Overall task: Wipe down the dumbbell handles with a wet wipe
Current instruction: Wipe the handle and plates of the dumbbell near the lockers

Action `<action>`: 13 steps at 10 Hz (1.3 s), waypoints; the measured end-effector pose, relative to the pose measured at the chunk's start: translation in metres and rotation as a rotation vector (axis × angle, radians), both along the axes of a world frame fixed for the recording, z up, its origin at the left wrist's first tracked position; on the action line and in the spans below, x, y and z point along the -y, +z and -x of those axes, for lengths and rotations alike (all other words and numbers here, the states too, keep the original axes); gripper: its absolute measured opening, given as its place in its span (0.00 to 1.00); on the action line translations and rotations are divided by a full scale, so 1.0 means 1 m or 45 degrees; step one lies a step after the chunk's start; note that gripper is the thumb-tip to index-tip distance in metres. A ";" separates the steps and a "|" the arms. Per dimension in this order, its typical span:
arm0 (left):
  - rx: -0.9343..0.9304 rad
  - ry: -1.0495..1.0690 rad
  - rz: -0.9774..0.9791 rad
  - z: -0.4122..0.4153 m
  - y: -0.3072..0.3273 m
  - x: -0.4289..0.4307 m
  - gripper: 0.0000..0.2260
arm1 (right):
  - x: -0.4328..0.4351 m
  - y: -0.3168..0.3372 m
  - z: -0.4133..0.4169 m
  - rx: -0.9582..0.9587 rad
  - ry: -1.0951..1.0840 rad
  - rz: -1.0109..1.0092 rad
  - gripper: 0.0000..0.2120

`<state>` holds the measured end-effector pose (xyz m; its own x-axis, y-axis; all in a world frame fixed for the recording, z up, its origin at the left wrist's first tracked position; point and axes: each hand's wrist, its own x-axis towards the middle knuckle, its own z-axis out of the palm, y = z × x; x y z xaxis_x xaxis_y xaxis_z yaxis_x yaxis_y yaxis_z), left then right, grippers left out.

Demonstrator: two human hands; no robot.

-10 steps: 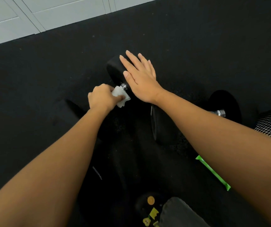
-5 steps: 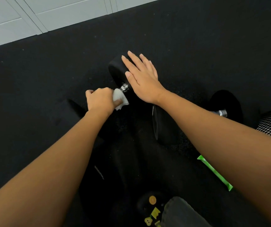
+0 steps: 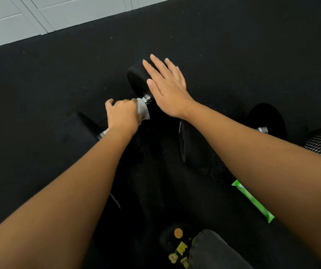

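While left hand [image 3: 123, 113] is gripping white wet wipe [image 3: 143, 111], fingers curled round it and chrome handle [image 3: 147, 98] of black round-headed dumbbell [image 3: 136, 78] on black floor [image 3: 39, 84], right hand [image 3: 168, 86] is pressing flat on far head, fingers straight and spread. Step: wiping this handle, near far collar. Next, likely: sliding wipe back along bar, twisting; second black dumbbell [image 3: 266, 121] at right waiting. Green wipe packet [image 3: 252, 200]: no writing legible.

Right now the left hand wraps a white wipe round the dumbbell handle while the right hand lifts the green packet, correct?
No. The head view shows the right hand flat on the dumbbell's far head; the green packet lies on the floor. The left hand does wrap the white wipe round the handle.
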<state>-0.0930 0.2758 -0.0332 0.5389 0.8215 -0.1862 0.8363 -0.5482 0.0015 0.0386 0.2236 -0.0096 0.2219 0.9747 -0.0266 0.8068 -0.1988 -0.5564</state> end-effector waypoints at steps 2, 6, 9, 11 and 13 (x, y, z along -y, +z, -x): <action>-0.226 0.035 0.166 0.012 0.017 -0.010 0.15 | 0.001 0.002 -0.002 0.009 0.017 0.028 0.23; -0.302 0.025 0.157 0.023 0.019 -0.011 0.17 | 0.000 0.000 0.000 0.025 -0.005 0.006 0.23; -0.055 -0.013 0.114 0.019 0.007 -0.011 0.19 | 0.000 0.000 0.002 0.024 -0.017 0.005 0.23; 0.045 0.003 0.135 0.017 0.006 -0.006 0.19 | 0.001 0.002 0.002 0.029 -0.012 0.010 0.23; -0.357 0.055 0.213 0.022 0.020 -0.015 0.18 | 0.001 0.002 0.002 0.024 -0.019 0.012 0.23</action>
